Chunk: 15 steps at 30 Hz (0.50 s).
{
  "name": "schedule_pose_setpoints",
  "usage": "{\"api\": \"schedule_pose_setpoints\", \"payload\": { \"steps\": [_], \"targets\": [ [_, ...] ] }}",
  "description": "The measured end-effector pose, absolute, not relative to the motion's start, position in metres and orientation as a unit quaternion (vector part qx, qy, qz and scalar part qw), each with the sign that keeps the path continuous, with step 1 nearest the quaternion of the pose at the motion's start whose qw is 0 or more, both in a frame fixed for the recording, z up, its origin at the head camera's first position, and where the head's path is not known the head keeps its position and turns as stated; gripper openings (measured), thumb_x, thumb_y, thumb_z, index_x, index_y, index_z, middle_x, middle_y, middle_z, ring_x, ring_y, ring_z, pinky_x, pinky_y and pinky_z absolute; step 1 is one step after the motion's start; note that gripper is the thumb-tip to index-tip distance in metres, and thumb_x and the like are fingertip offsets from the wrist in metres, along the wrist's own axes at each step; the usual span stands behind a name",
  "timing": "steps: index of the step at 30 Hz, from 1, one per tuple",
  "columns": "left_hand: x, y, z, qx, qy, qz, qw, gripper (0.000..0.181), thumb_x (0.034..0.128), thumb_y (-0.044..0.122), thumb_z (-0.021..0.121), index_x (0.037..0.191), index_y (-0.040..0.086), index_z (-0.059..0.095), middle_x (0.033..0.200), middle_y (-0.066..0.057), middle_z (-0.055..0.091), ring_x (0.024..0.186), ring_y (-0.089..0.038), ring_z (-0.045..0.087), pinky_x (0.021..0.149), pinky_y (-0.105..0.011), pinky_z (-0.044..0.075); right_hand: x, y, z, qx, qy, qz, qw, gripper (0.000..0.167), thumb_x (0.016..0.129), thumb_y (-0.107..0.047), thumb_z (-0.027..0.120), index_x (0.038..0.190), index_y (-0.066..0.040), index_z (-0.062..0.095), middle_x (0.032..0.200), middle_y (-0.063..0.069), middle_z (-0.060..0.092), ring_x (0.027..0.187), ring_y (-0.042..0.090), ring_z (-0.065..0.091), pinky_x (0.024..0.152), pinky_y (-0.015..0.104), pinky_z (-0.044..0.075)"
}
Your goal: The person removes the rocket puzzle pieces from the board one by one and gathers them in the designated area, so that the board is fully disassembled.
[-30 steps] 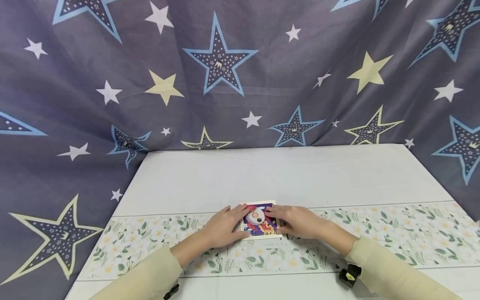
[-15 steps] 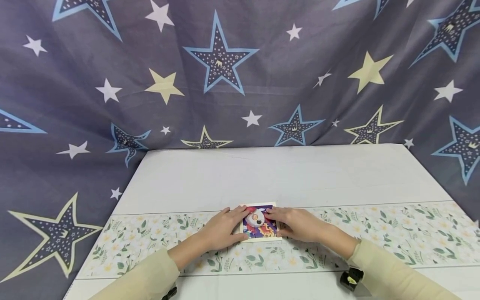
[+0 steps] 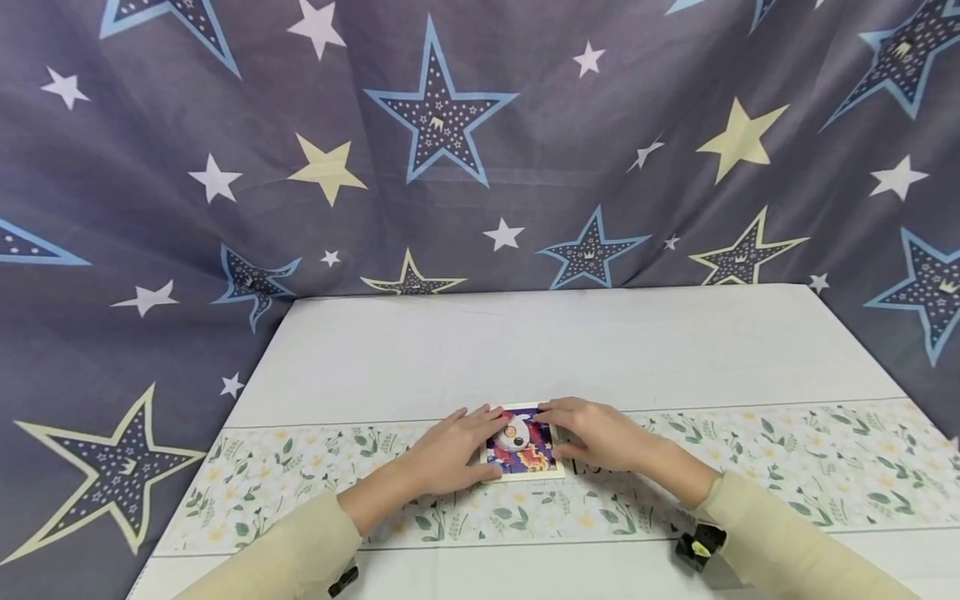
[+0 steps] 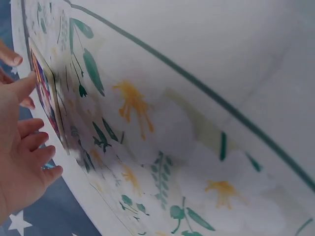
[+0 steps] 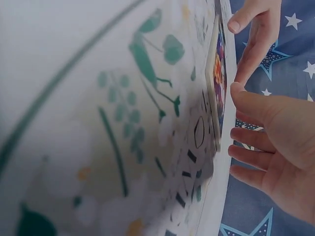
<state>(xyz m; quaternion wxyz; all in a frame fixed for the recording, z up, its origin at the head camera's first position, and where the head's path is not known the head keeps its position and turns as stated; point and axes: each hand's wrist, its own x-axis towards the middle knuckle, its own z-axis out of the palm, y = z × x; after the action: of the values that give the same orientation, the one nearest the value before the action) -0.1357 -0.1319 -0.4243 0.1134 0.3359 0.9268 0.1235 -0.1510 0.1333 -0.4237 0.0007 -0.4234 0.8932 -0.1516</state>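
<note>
A small square picture board (image 3: pixel 525 460) with a cream border lies flat on the table; its cartoon print shows a white face on purple and red. My left hand (image 3: pixel 453 454) rests at its left side, fingertips reaching over the print and thumb near the lower left corner. At the right side, my right hand (image 3: pixel 600 435) arches over the edge, fingers loosely bent, fingertips at the print. The left wrist view shows the left hand (image 4: pixel 24 157) beside the thin board (image 4: pixel 47 88). The right wrist view shows relaxed right fingers (image 5: pixel 253 160) near the board's edge (image 5: pixel 211 88).
A white table cover (image 3: pixel 480 350) with a floral band (image 3: pixel 750 475) lies under the board. Dark printed lettering (image 3: pixel 592 468) shows partly beneath my right hand. Behind the table hangs a grey curtain (image 3: pixel 525 67) with stars.
My right hand has risen slightly and its fingers arch more over the board's right edge. The left fingertips have shifted a little farther over the print. The board stays in place.
</note>
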Motion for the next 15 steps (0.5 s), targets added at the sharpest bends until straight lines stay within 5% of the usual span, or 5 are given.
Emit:
{"api": "schedule_pose_setpoints", "payload": {
  "steps": [15],
  "targets": [
    [-0.132, -0.126, -0.428, 0.419, 0.893, 0.100, 0.131, 0.066, 0.0956, 0.052, 0.048, 0.152, 0.021, 0.032, 0.159, -0.002, 0.028, 0.149, -0.025, 0.025, 0.119, -0.050, 0.027, -0.165, 0.125, -0.424, -0.411, 0.895, -0.172, 0.017, 0.044, 0.089, -0.026, 0.069, 0.127, -0.004, 0.061, 0.127, 0.013, 0.064, 0.120, 0.028, 0.060, 0.101, 0.042, 0.050]
  ]
}}
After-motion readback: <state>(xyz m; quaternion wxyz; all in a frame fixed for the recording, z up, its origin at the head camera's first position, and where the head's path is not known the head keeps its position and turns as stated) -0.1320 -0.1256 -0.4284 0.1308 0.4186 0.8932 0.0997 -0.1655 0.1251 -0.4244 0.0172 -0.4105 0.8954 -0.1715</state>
